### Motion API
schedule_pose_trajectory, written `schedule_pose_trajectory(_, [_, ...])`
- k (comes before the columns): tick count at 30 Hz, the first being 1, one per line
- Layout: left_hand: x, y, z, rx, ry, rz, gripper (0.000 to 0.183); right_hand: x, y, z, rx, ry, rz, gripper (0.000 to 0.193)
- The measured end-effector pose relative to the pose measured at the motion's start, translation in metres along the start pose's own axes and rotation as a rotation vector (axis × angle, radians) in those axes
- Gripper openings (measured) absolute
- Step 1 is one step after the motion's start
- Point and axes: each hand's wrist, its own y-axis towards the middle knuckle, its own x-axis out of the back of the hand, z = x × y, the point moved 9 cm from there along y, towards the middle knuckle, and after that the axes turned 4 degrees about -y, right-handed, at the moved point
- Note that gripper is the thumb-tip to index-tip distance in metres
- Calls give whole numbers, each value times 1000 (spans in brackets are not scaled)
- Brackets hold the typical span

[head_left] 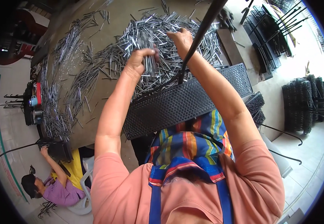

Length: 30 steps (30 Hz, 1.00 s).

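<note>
Across the brown counter (pixel 85 134): broad heap of metal rods (pixel 169 48), silvery, loose, lying at all angles, densest around both hands. More scattered rods (pixel 85 76) off to the left, with pale flecks (pixel 71 63) nearby. Left hand (pixel 137 61) closed round a bundle of rods (pixel 146 41) over the near-left part of the heap; bundle roughly lengthwise in view, outline blurred. Right hand (pixel 184 39) at the heap, to the right of the bundle and apart from it, thumb side toward the left; cannot tell whether narrowed on a rod or merely resting against some. Black perforated tray (pixel 188 100) along the near side of the heap, slanting up to the right, partly covered by the right forearm (pixel 219 89). Dark post (pixel 206 28) just beside the right wrist. Right of the heap: dark gloves (pixel 227 18), flat brown board (pixel 230 46). Farther right, black mesh racks (pixel 304 106) in a stack. Nearest the camera: salmon top (pixel 121 186), striped apron (pixel 188 145). Lower left: co-worker (pixel 63 190) in purple and yellow, seated on a white chair (pixel 81 206), co-worker's hand (pixel 44 150) at a smaller black tray (pixel 59 151).
</note>
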Motion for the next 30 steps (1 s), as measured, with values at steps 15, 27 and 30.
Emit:
schedule_pose_trajectory(15, [-38, -6, -24, -572, -290, -353, 18, -36, -49, 36, -142, 905, 514, 47])
schedule_pose_trajectory(27, [206, -219, -53, -945, 236, -775, 16, 124, -189, -64, 397, 414, -152, 15])
schedule_pose_trajectory(30, [273, -258, 24, -858, 492, -1123, 11, 94, -252, -100, 347, 459, -1, 11])
